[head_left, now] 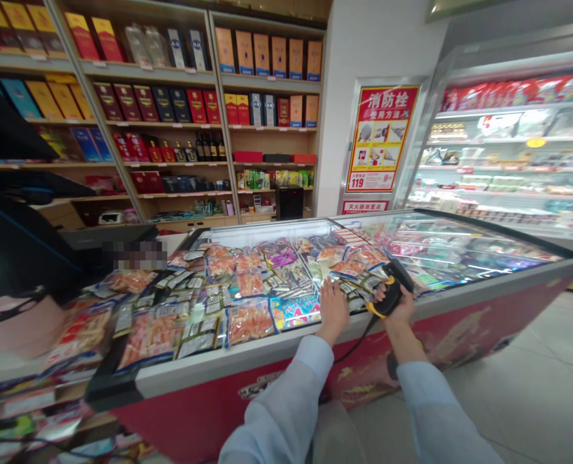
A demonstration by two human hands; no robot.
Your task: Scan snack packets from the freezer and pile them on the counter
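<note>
Left grip (333,310) open, palm down, fingers spread, resting on the snack packets (250,320) just inside the near rim of a chest freezer (460,298). Whether glass lies between hand and packets: cannot tell. Right grip (398,310) closed around a yellow-and-black handheld barcode scanner (391,288), fingers wrapped on the handle, scanner head tilted up and away over the freezer. Black cable (358,338) running from the scanner down across the freezer's red front panel (218,419). Both grips near each other, not touching, light blue sleeves (286,412) on both forearms.

Snack packets in flat, crowded layers, mostly orange-red shredded-looking contents in clear bags, plus purple, blue and silver packs; exact products too small to read. Clear lid panels over the far right part of the freezer, heavy glare on top. More packets spread over a worktop (15,367) at left, beside the freezer, dark monitor (10,122) above, blurred patch (134,254) next to it.

Behind: wooden shelves (267,80) with boxed liquor in red, gold, blue and black, a few wine bottles (209,148) in a row. Red fire hydrant instruction poster (381,138) on a white pillar. Refrigerated display case (518,142) at right, packed with packaged food. Pale tile floor (532,361) at lower right.
</note>
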